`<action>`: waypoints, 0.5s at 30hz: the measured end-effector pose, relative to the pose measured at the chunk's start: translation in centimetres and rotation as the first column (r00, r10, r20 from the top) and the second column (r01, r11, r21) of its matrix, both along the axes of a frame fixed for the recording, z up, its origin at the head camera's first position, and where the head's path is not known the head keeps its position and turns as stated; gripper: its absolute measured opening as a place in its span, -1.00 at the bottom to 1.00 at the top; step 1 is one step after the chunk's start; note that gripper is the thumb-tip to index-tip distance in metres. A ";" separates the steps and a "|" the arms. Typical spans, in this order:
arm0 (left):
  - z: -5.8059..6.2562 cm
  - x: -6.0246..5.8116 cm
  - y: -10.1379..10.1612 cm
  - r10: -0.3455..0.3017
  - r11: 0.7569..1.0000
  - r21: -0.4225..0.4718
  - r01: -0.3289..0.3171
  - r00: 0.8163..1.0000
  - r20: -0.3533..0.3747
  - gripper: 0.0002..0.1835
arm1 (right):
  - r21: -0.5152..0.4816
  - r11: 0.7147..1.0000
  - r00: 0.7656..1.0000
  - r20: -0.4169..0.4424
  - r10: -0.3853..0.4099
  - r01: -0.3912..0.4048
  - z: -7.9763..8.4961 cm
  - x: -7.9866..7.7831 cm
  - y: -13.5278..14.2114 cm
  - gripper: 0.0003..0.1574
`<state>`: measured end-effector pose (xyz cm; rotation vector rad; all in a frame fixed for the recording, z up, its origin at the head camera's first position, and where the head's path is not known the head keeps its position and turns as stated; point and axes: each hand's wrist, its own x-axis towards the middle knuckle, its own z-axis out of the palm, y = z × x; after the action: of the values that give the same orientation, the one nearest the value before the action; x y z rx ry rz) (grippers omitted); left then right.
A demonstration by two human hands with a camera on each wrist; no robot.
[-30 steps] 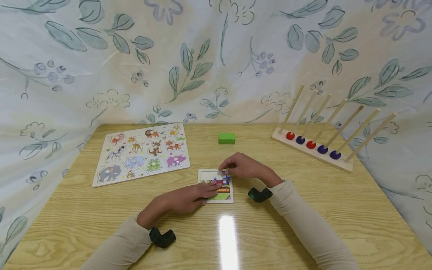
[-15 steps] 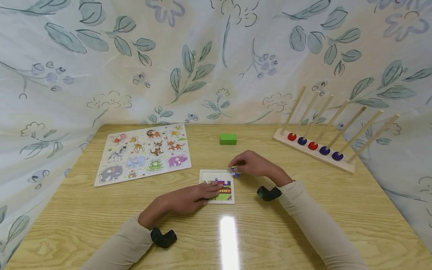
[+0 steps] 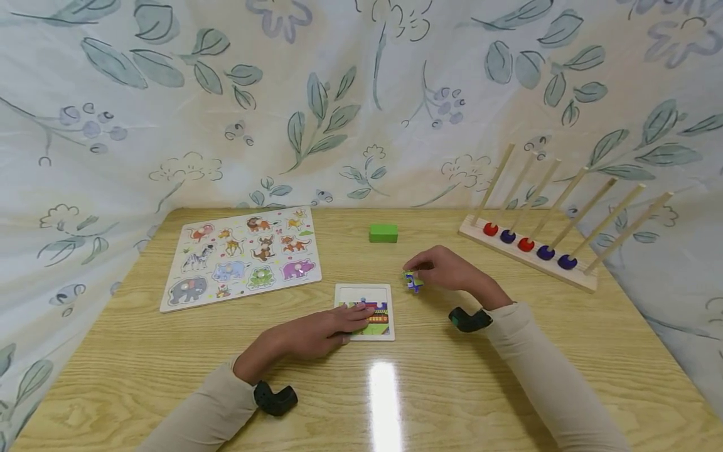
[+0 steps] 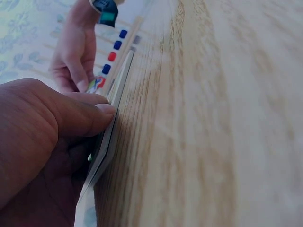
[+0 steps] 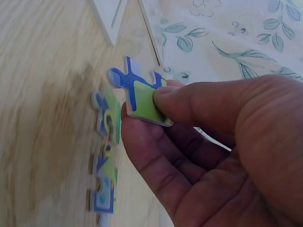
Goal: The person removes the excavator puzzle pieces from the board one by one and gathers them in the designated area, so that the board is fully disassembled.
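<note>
My right hand [image 3: 449, 269] pinches a blue and green jigsaw piece [image 5: 147, 97] between thumb and fingers, to the right of a small white-framed jigsaw puzzle [image 3: 384, 329]. Beneath that hand in the right wrist view, more loose jigsaw pieces [image 5: 110, 116] lie on the table. My left hand [image 3: 319, 329] rests on the puzzle's left side, fingers stretched across the picture and hiding part of it. Its thumb touches the frame's near edge in the left wrist view. The upper part of the frame shows bare white backing.
An animal peg puzzle board [image 3: 271, 251] lies at the back left. A green block [image 3: 383, 233] sits behind the jigsaw. At the back right stands a wooden rack [image 3: 525, 254] of tall pegs with red and blue beads. A floral cloth [image 3: 361, 125] hangs behind the table [image 3: 316, 402].
My right hand has moved right and slightly back, away from the jigsaw's upper right corner, carrying the piece with it. My left hand has stayed on the puzzle.
</note>
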<state>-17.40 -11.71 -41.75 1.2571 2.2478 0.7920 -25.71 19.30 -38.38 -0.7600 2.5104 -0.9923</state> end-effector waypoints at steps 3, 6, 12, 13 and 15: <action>0.0 0.0 0.0 -0.001 1.000 -0.003 0.001 1.000 0.000 -0.48 | 0.027 1.000 1.000 0.007 -0.015 0.015 0.0 0.0 0.4 -0.75; 0.1 0.0 0.0 0.007 1.000 -0.004 -0.007 1.000 -0.006 -0.48 | 0.040 0.999 1.000 0.000 -0.017 0.017 0.0 0.0 0.7 -0.77; 0.0 0.0 0.1 -0.002 1.000 0.006 0.003 1.000 -0.021 -0.48 | 0.036 0.998 0.999 0.016 -0.051 0.050 0.2 -0.1 1.3 -0.76; -0.1 0.0 0.1 -0.008 1.000 0.008 0.008 1.000 -0.027 -0.48 | 0.040 0.998 0.998 0.018 -0.058 0.058 0.2 -0.2 1.5 -0.76; -0.1 -0.1 0.1 -0.014 1.000 0.007 0.015 1.000 -0.027 -0.49 | 0.057 0.996 0.997 0.020 -0.073 0.072 0.2 -0.1 1.8 -0.76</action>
<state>-17.45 -11.57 -41.88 1.2936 2.2562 0.7835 -25.85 21.06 -38.22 -0.6425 2.5512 -0.9444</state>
